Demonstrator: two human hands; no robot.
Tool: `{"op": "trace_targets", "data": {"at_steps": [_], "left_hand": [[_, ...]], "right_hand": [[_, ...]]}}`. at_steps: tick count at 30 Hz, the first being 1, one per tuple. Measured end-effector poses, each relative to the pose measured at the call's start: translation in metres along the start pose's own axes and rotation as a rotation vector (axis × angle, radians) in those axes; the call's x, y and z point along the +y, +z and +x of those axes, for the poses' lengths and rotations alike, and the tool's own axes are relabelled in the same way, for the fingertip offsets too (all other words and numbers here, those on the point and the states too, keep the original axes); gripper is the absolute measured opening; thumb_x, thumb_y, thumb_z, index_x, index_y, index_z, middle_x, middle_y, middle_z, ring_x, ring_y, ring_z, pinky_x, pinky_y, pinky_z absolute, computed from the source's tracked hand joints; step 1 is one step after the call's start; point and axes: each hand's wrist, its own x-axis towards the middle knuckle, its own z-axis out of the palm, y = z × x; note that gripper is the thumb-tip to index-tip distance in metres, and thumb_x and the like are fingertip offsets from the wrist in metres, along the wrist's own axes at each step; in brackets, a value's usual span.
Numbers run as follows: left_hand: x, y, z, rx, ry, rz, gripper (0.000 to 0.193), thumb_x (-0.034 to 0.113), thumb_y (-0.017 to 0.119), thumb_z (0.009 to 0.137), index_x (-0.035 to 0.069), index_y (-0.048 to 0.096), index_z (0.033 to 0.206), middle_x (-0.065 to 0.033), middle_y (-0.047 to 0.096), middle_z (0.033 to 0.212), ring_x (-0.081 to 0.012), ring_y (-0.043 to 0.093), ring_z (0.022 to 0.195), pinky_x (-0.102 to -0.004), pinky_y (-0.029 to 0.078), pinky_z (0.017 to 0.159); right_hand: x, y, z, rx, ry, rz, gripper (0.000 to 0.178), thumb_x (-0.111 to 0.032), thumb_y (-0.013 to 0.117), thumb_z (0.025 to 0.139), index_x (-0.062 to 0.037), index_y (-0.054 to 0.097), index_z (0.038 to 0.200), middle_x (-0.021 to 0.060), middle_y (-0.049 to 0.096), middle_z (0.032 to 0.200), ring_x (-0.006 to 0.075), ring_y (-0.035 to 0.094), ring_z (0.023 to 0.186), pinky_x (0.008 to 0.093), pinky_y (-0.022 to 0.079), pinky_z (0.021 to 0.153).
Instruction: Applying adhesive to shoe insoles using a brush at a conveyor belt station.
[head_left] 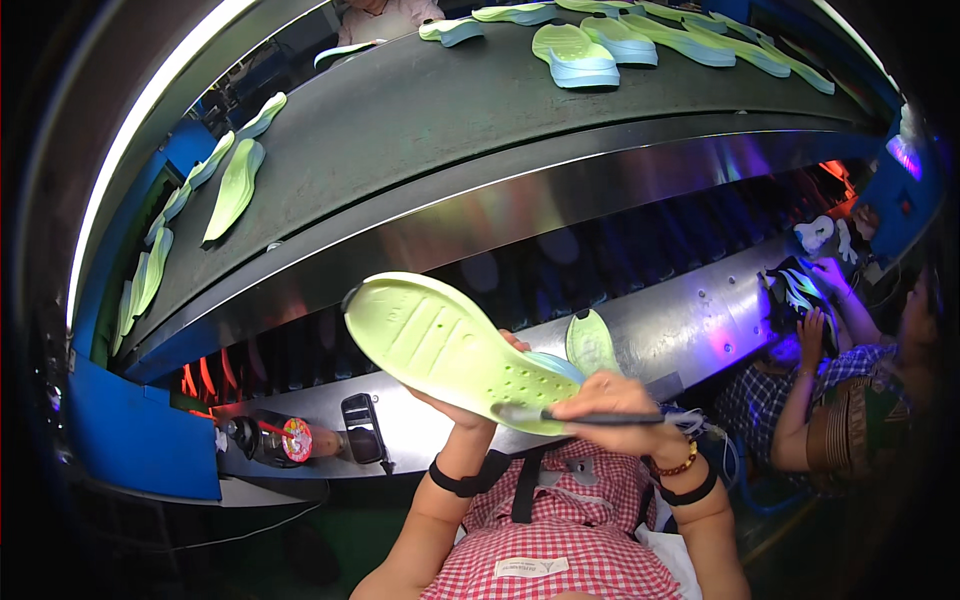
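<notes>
A pale green shoe sole (425,335) is held up in front of me, its broad end pointing to the upper left. My left hand (462,412) is closed around it from beneath, with fingertips showing at its far edge. In my right hand (612,408) is a brush (622,419) with a dark handle. The brush's head lies against the narrower, dimpled end of the sole and is blurred. Just beyond my hands, a second green sole (590,345) is on the metal ledge (660,325), partly hidden by the held sole and my right hand.
A dark conveyor belt (420,130) curves across the far side, carrying several green-and-blue soles (575,55). On the ledge at left are a phone-like black object (363,428) and a drink container (295,440). At right, a co-worker's hands (812,335) handle a dark shoe upper.
</notes>
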Motion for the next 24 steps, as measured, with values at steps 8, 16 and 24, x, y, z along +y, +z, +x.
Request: {"op": "trace_targets", "data": {"at_steps": [8, 16, 24], "left_hand": [[0.017, 0.003, 0.005, -0.126, 0.077, -0.011, 0.104, 0.084, 0.021, 0.066, -0.001, 0.044, 0.122, -0.0216, 0.053, 0.107, -0.0349, 0.054, 0.096, -0.0452, 0.039, 0.09], [0.027, 0.017, 0.003, 0.071, 0.127, 0.071, 0.102, 0.086, 0.017, 0.065, 0.005, 0.045, 0.121, -0.0269, 0.056, 0.096, -0.0399, 0.057, 0.082, -0.0499, 0.046, 0.075], [0.029, 0.027, -0.001, -0.009, 0.108, 0.133, 0.103, 0.086, 0.018, 0.064, 0.007, 0.043, 0.124, -0.0271, 0.055, 0.095, -0.0378, 0.057, 0.08, -0.047, 0.046, 0.073]], "right_hand": [[0.001, -0.002, -0.009, -0.013, -0.059, 0.018, 0.026, 0.0, 0.07, 0.067, -0.0033, 0.066, 0.093, 0.0084, 0.066, 0.089, 0.018, 0.06, 0.073, 0.0272, 0.048, 0.065], [0.004, -0.002, -0.019, 0.012, -0.043, 0.022, 0.027, -0.001, 0.07, 0.067, -0.0043, 0.066, 0.094, 0.0091, 0.066, 0.084, 0.0172, 0.06, 0.073, 0.0262, 0.049, 0.065], [0.011, -0.005, -0.026, 0.001, 0.071, 0.085, 0.025, -0.002, 0.071, 0.066, -0.0047, 0.068, 0.091, 0.0068, 0.066, 0.086, 0.0172, 0.058, 0.077, 0.0241, 0.047, 0.071]]}}
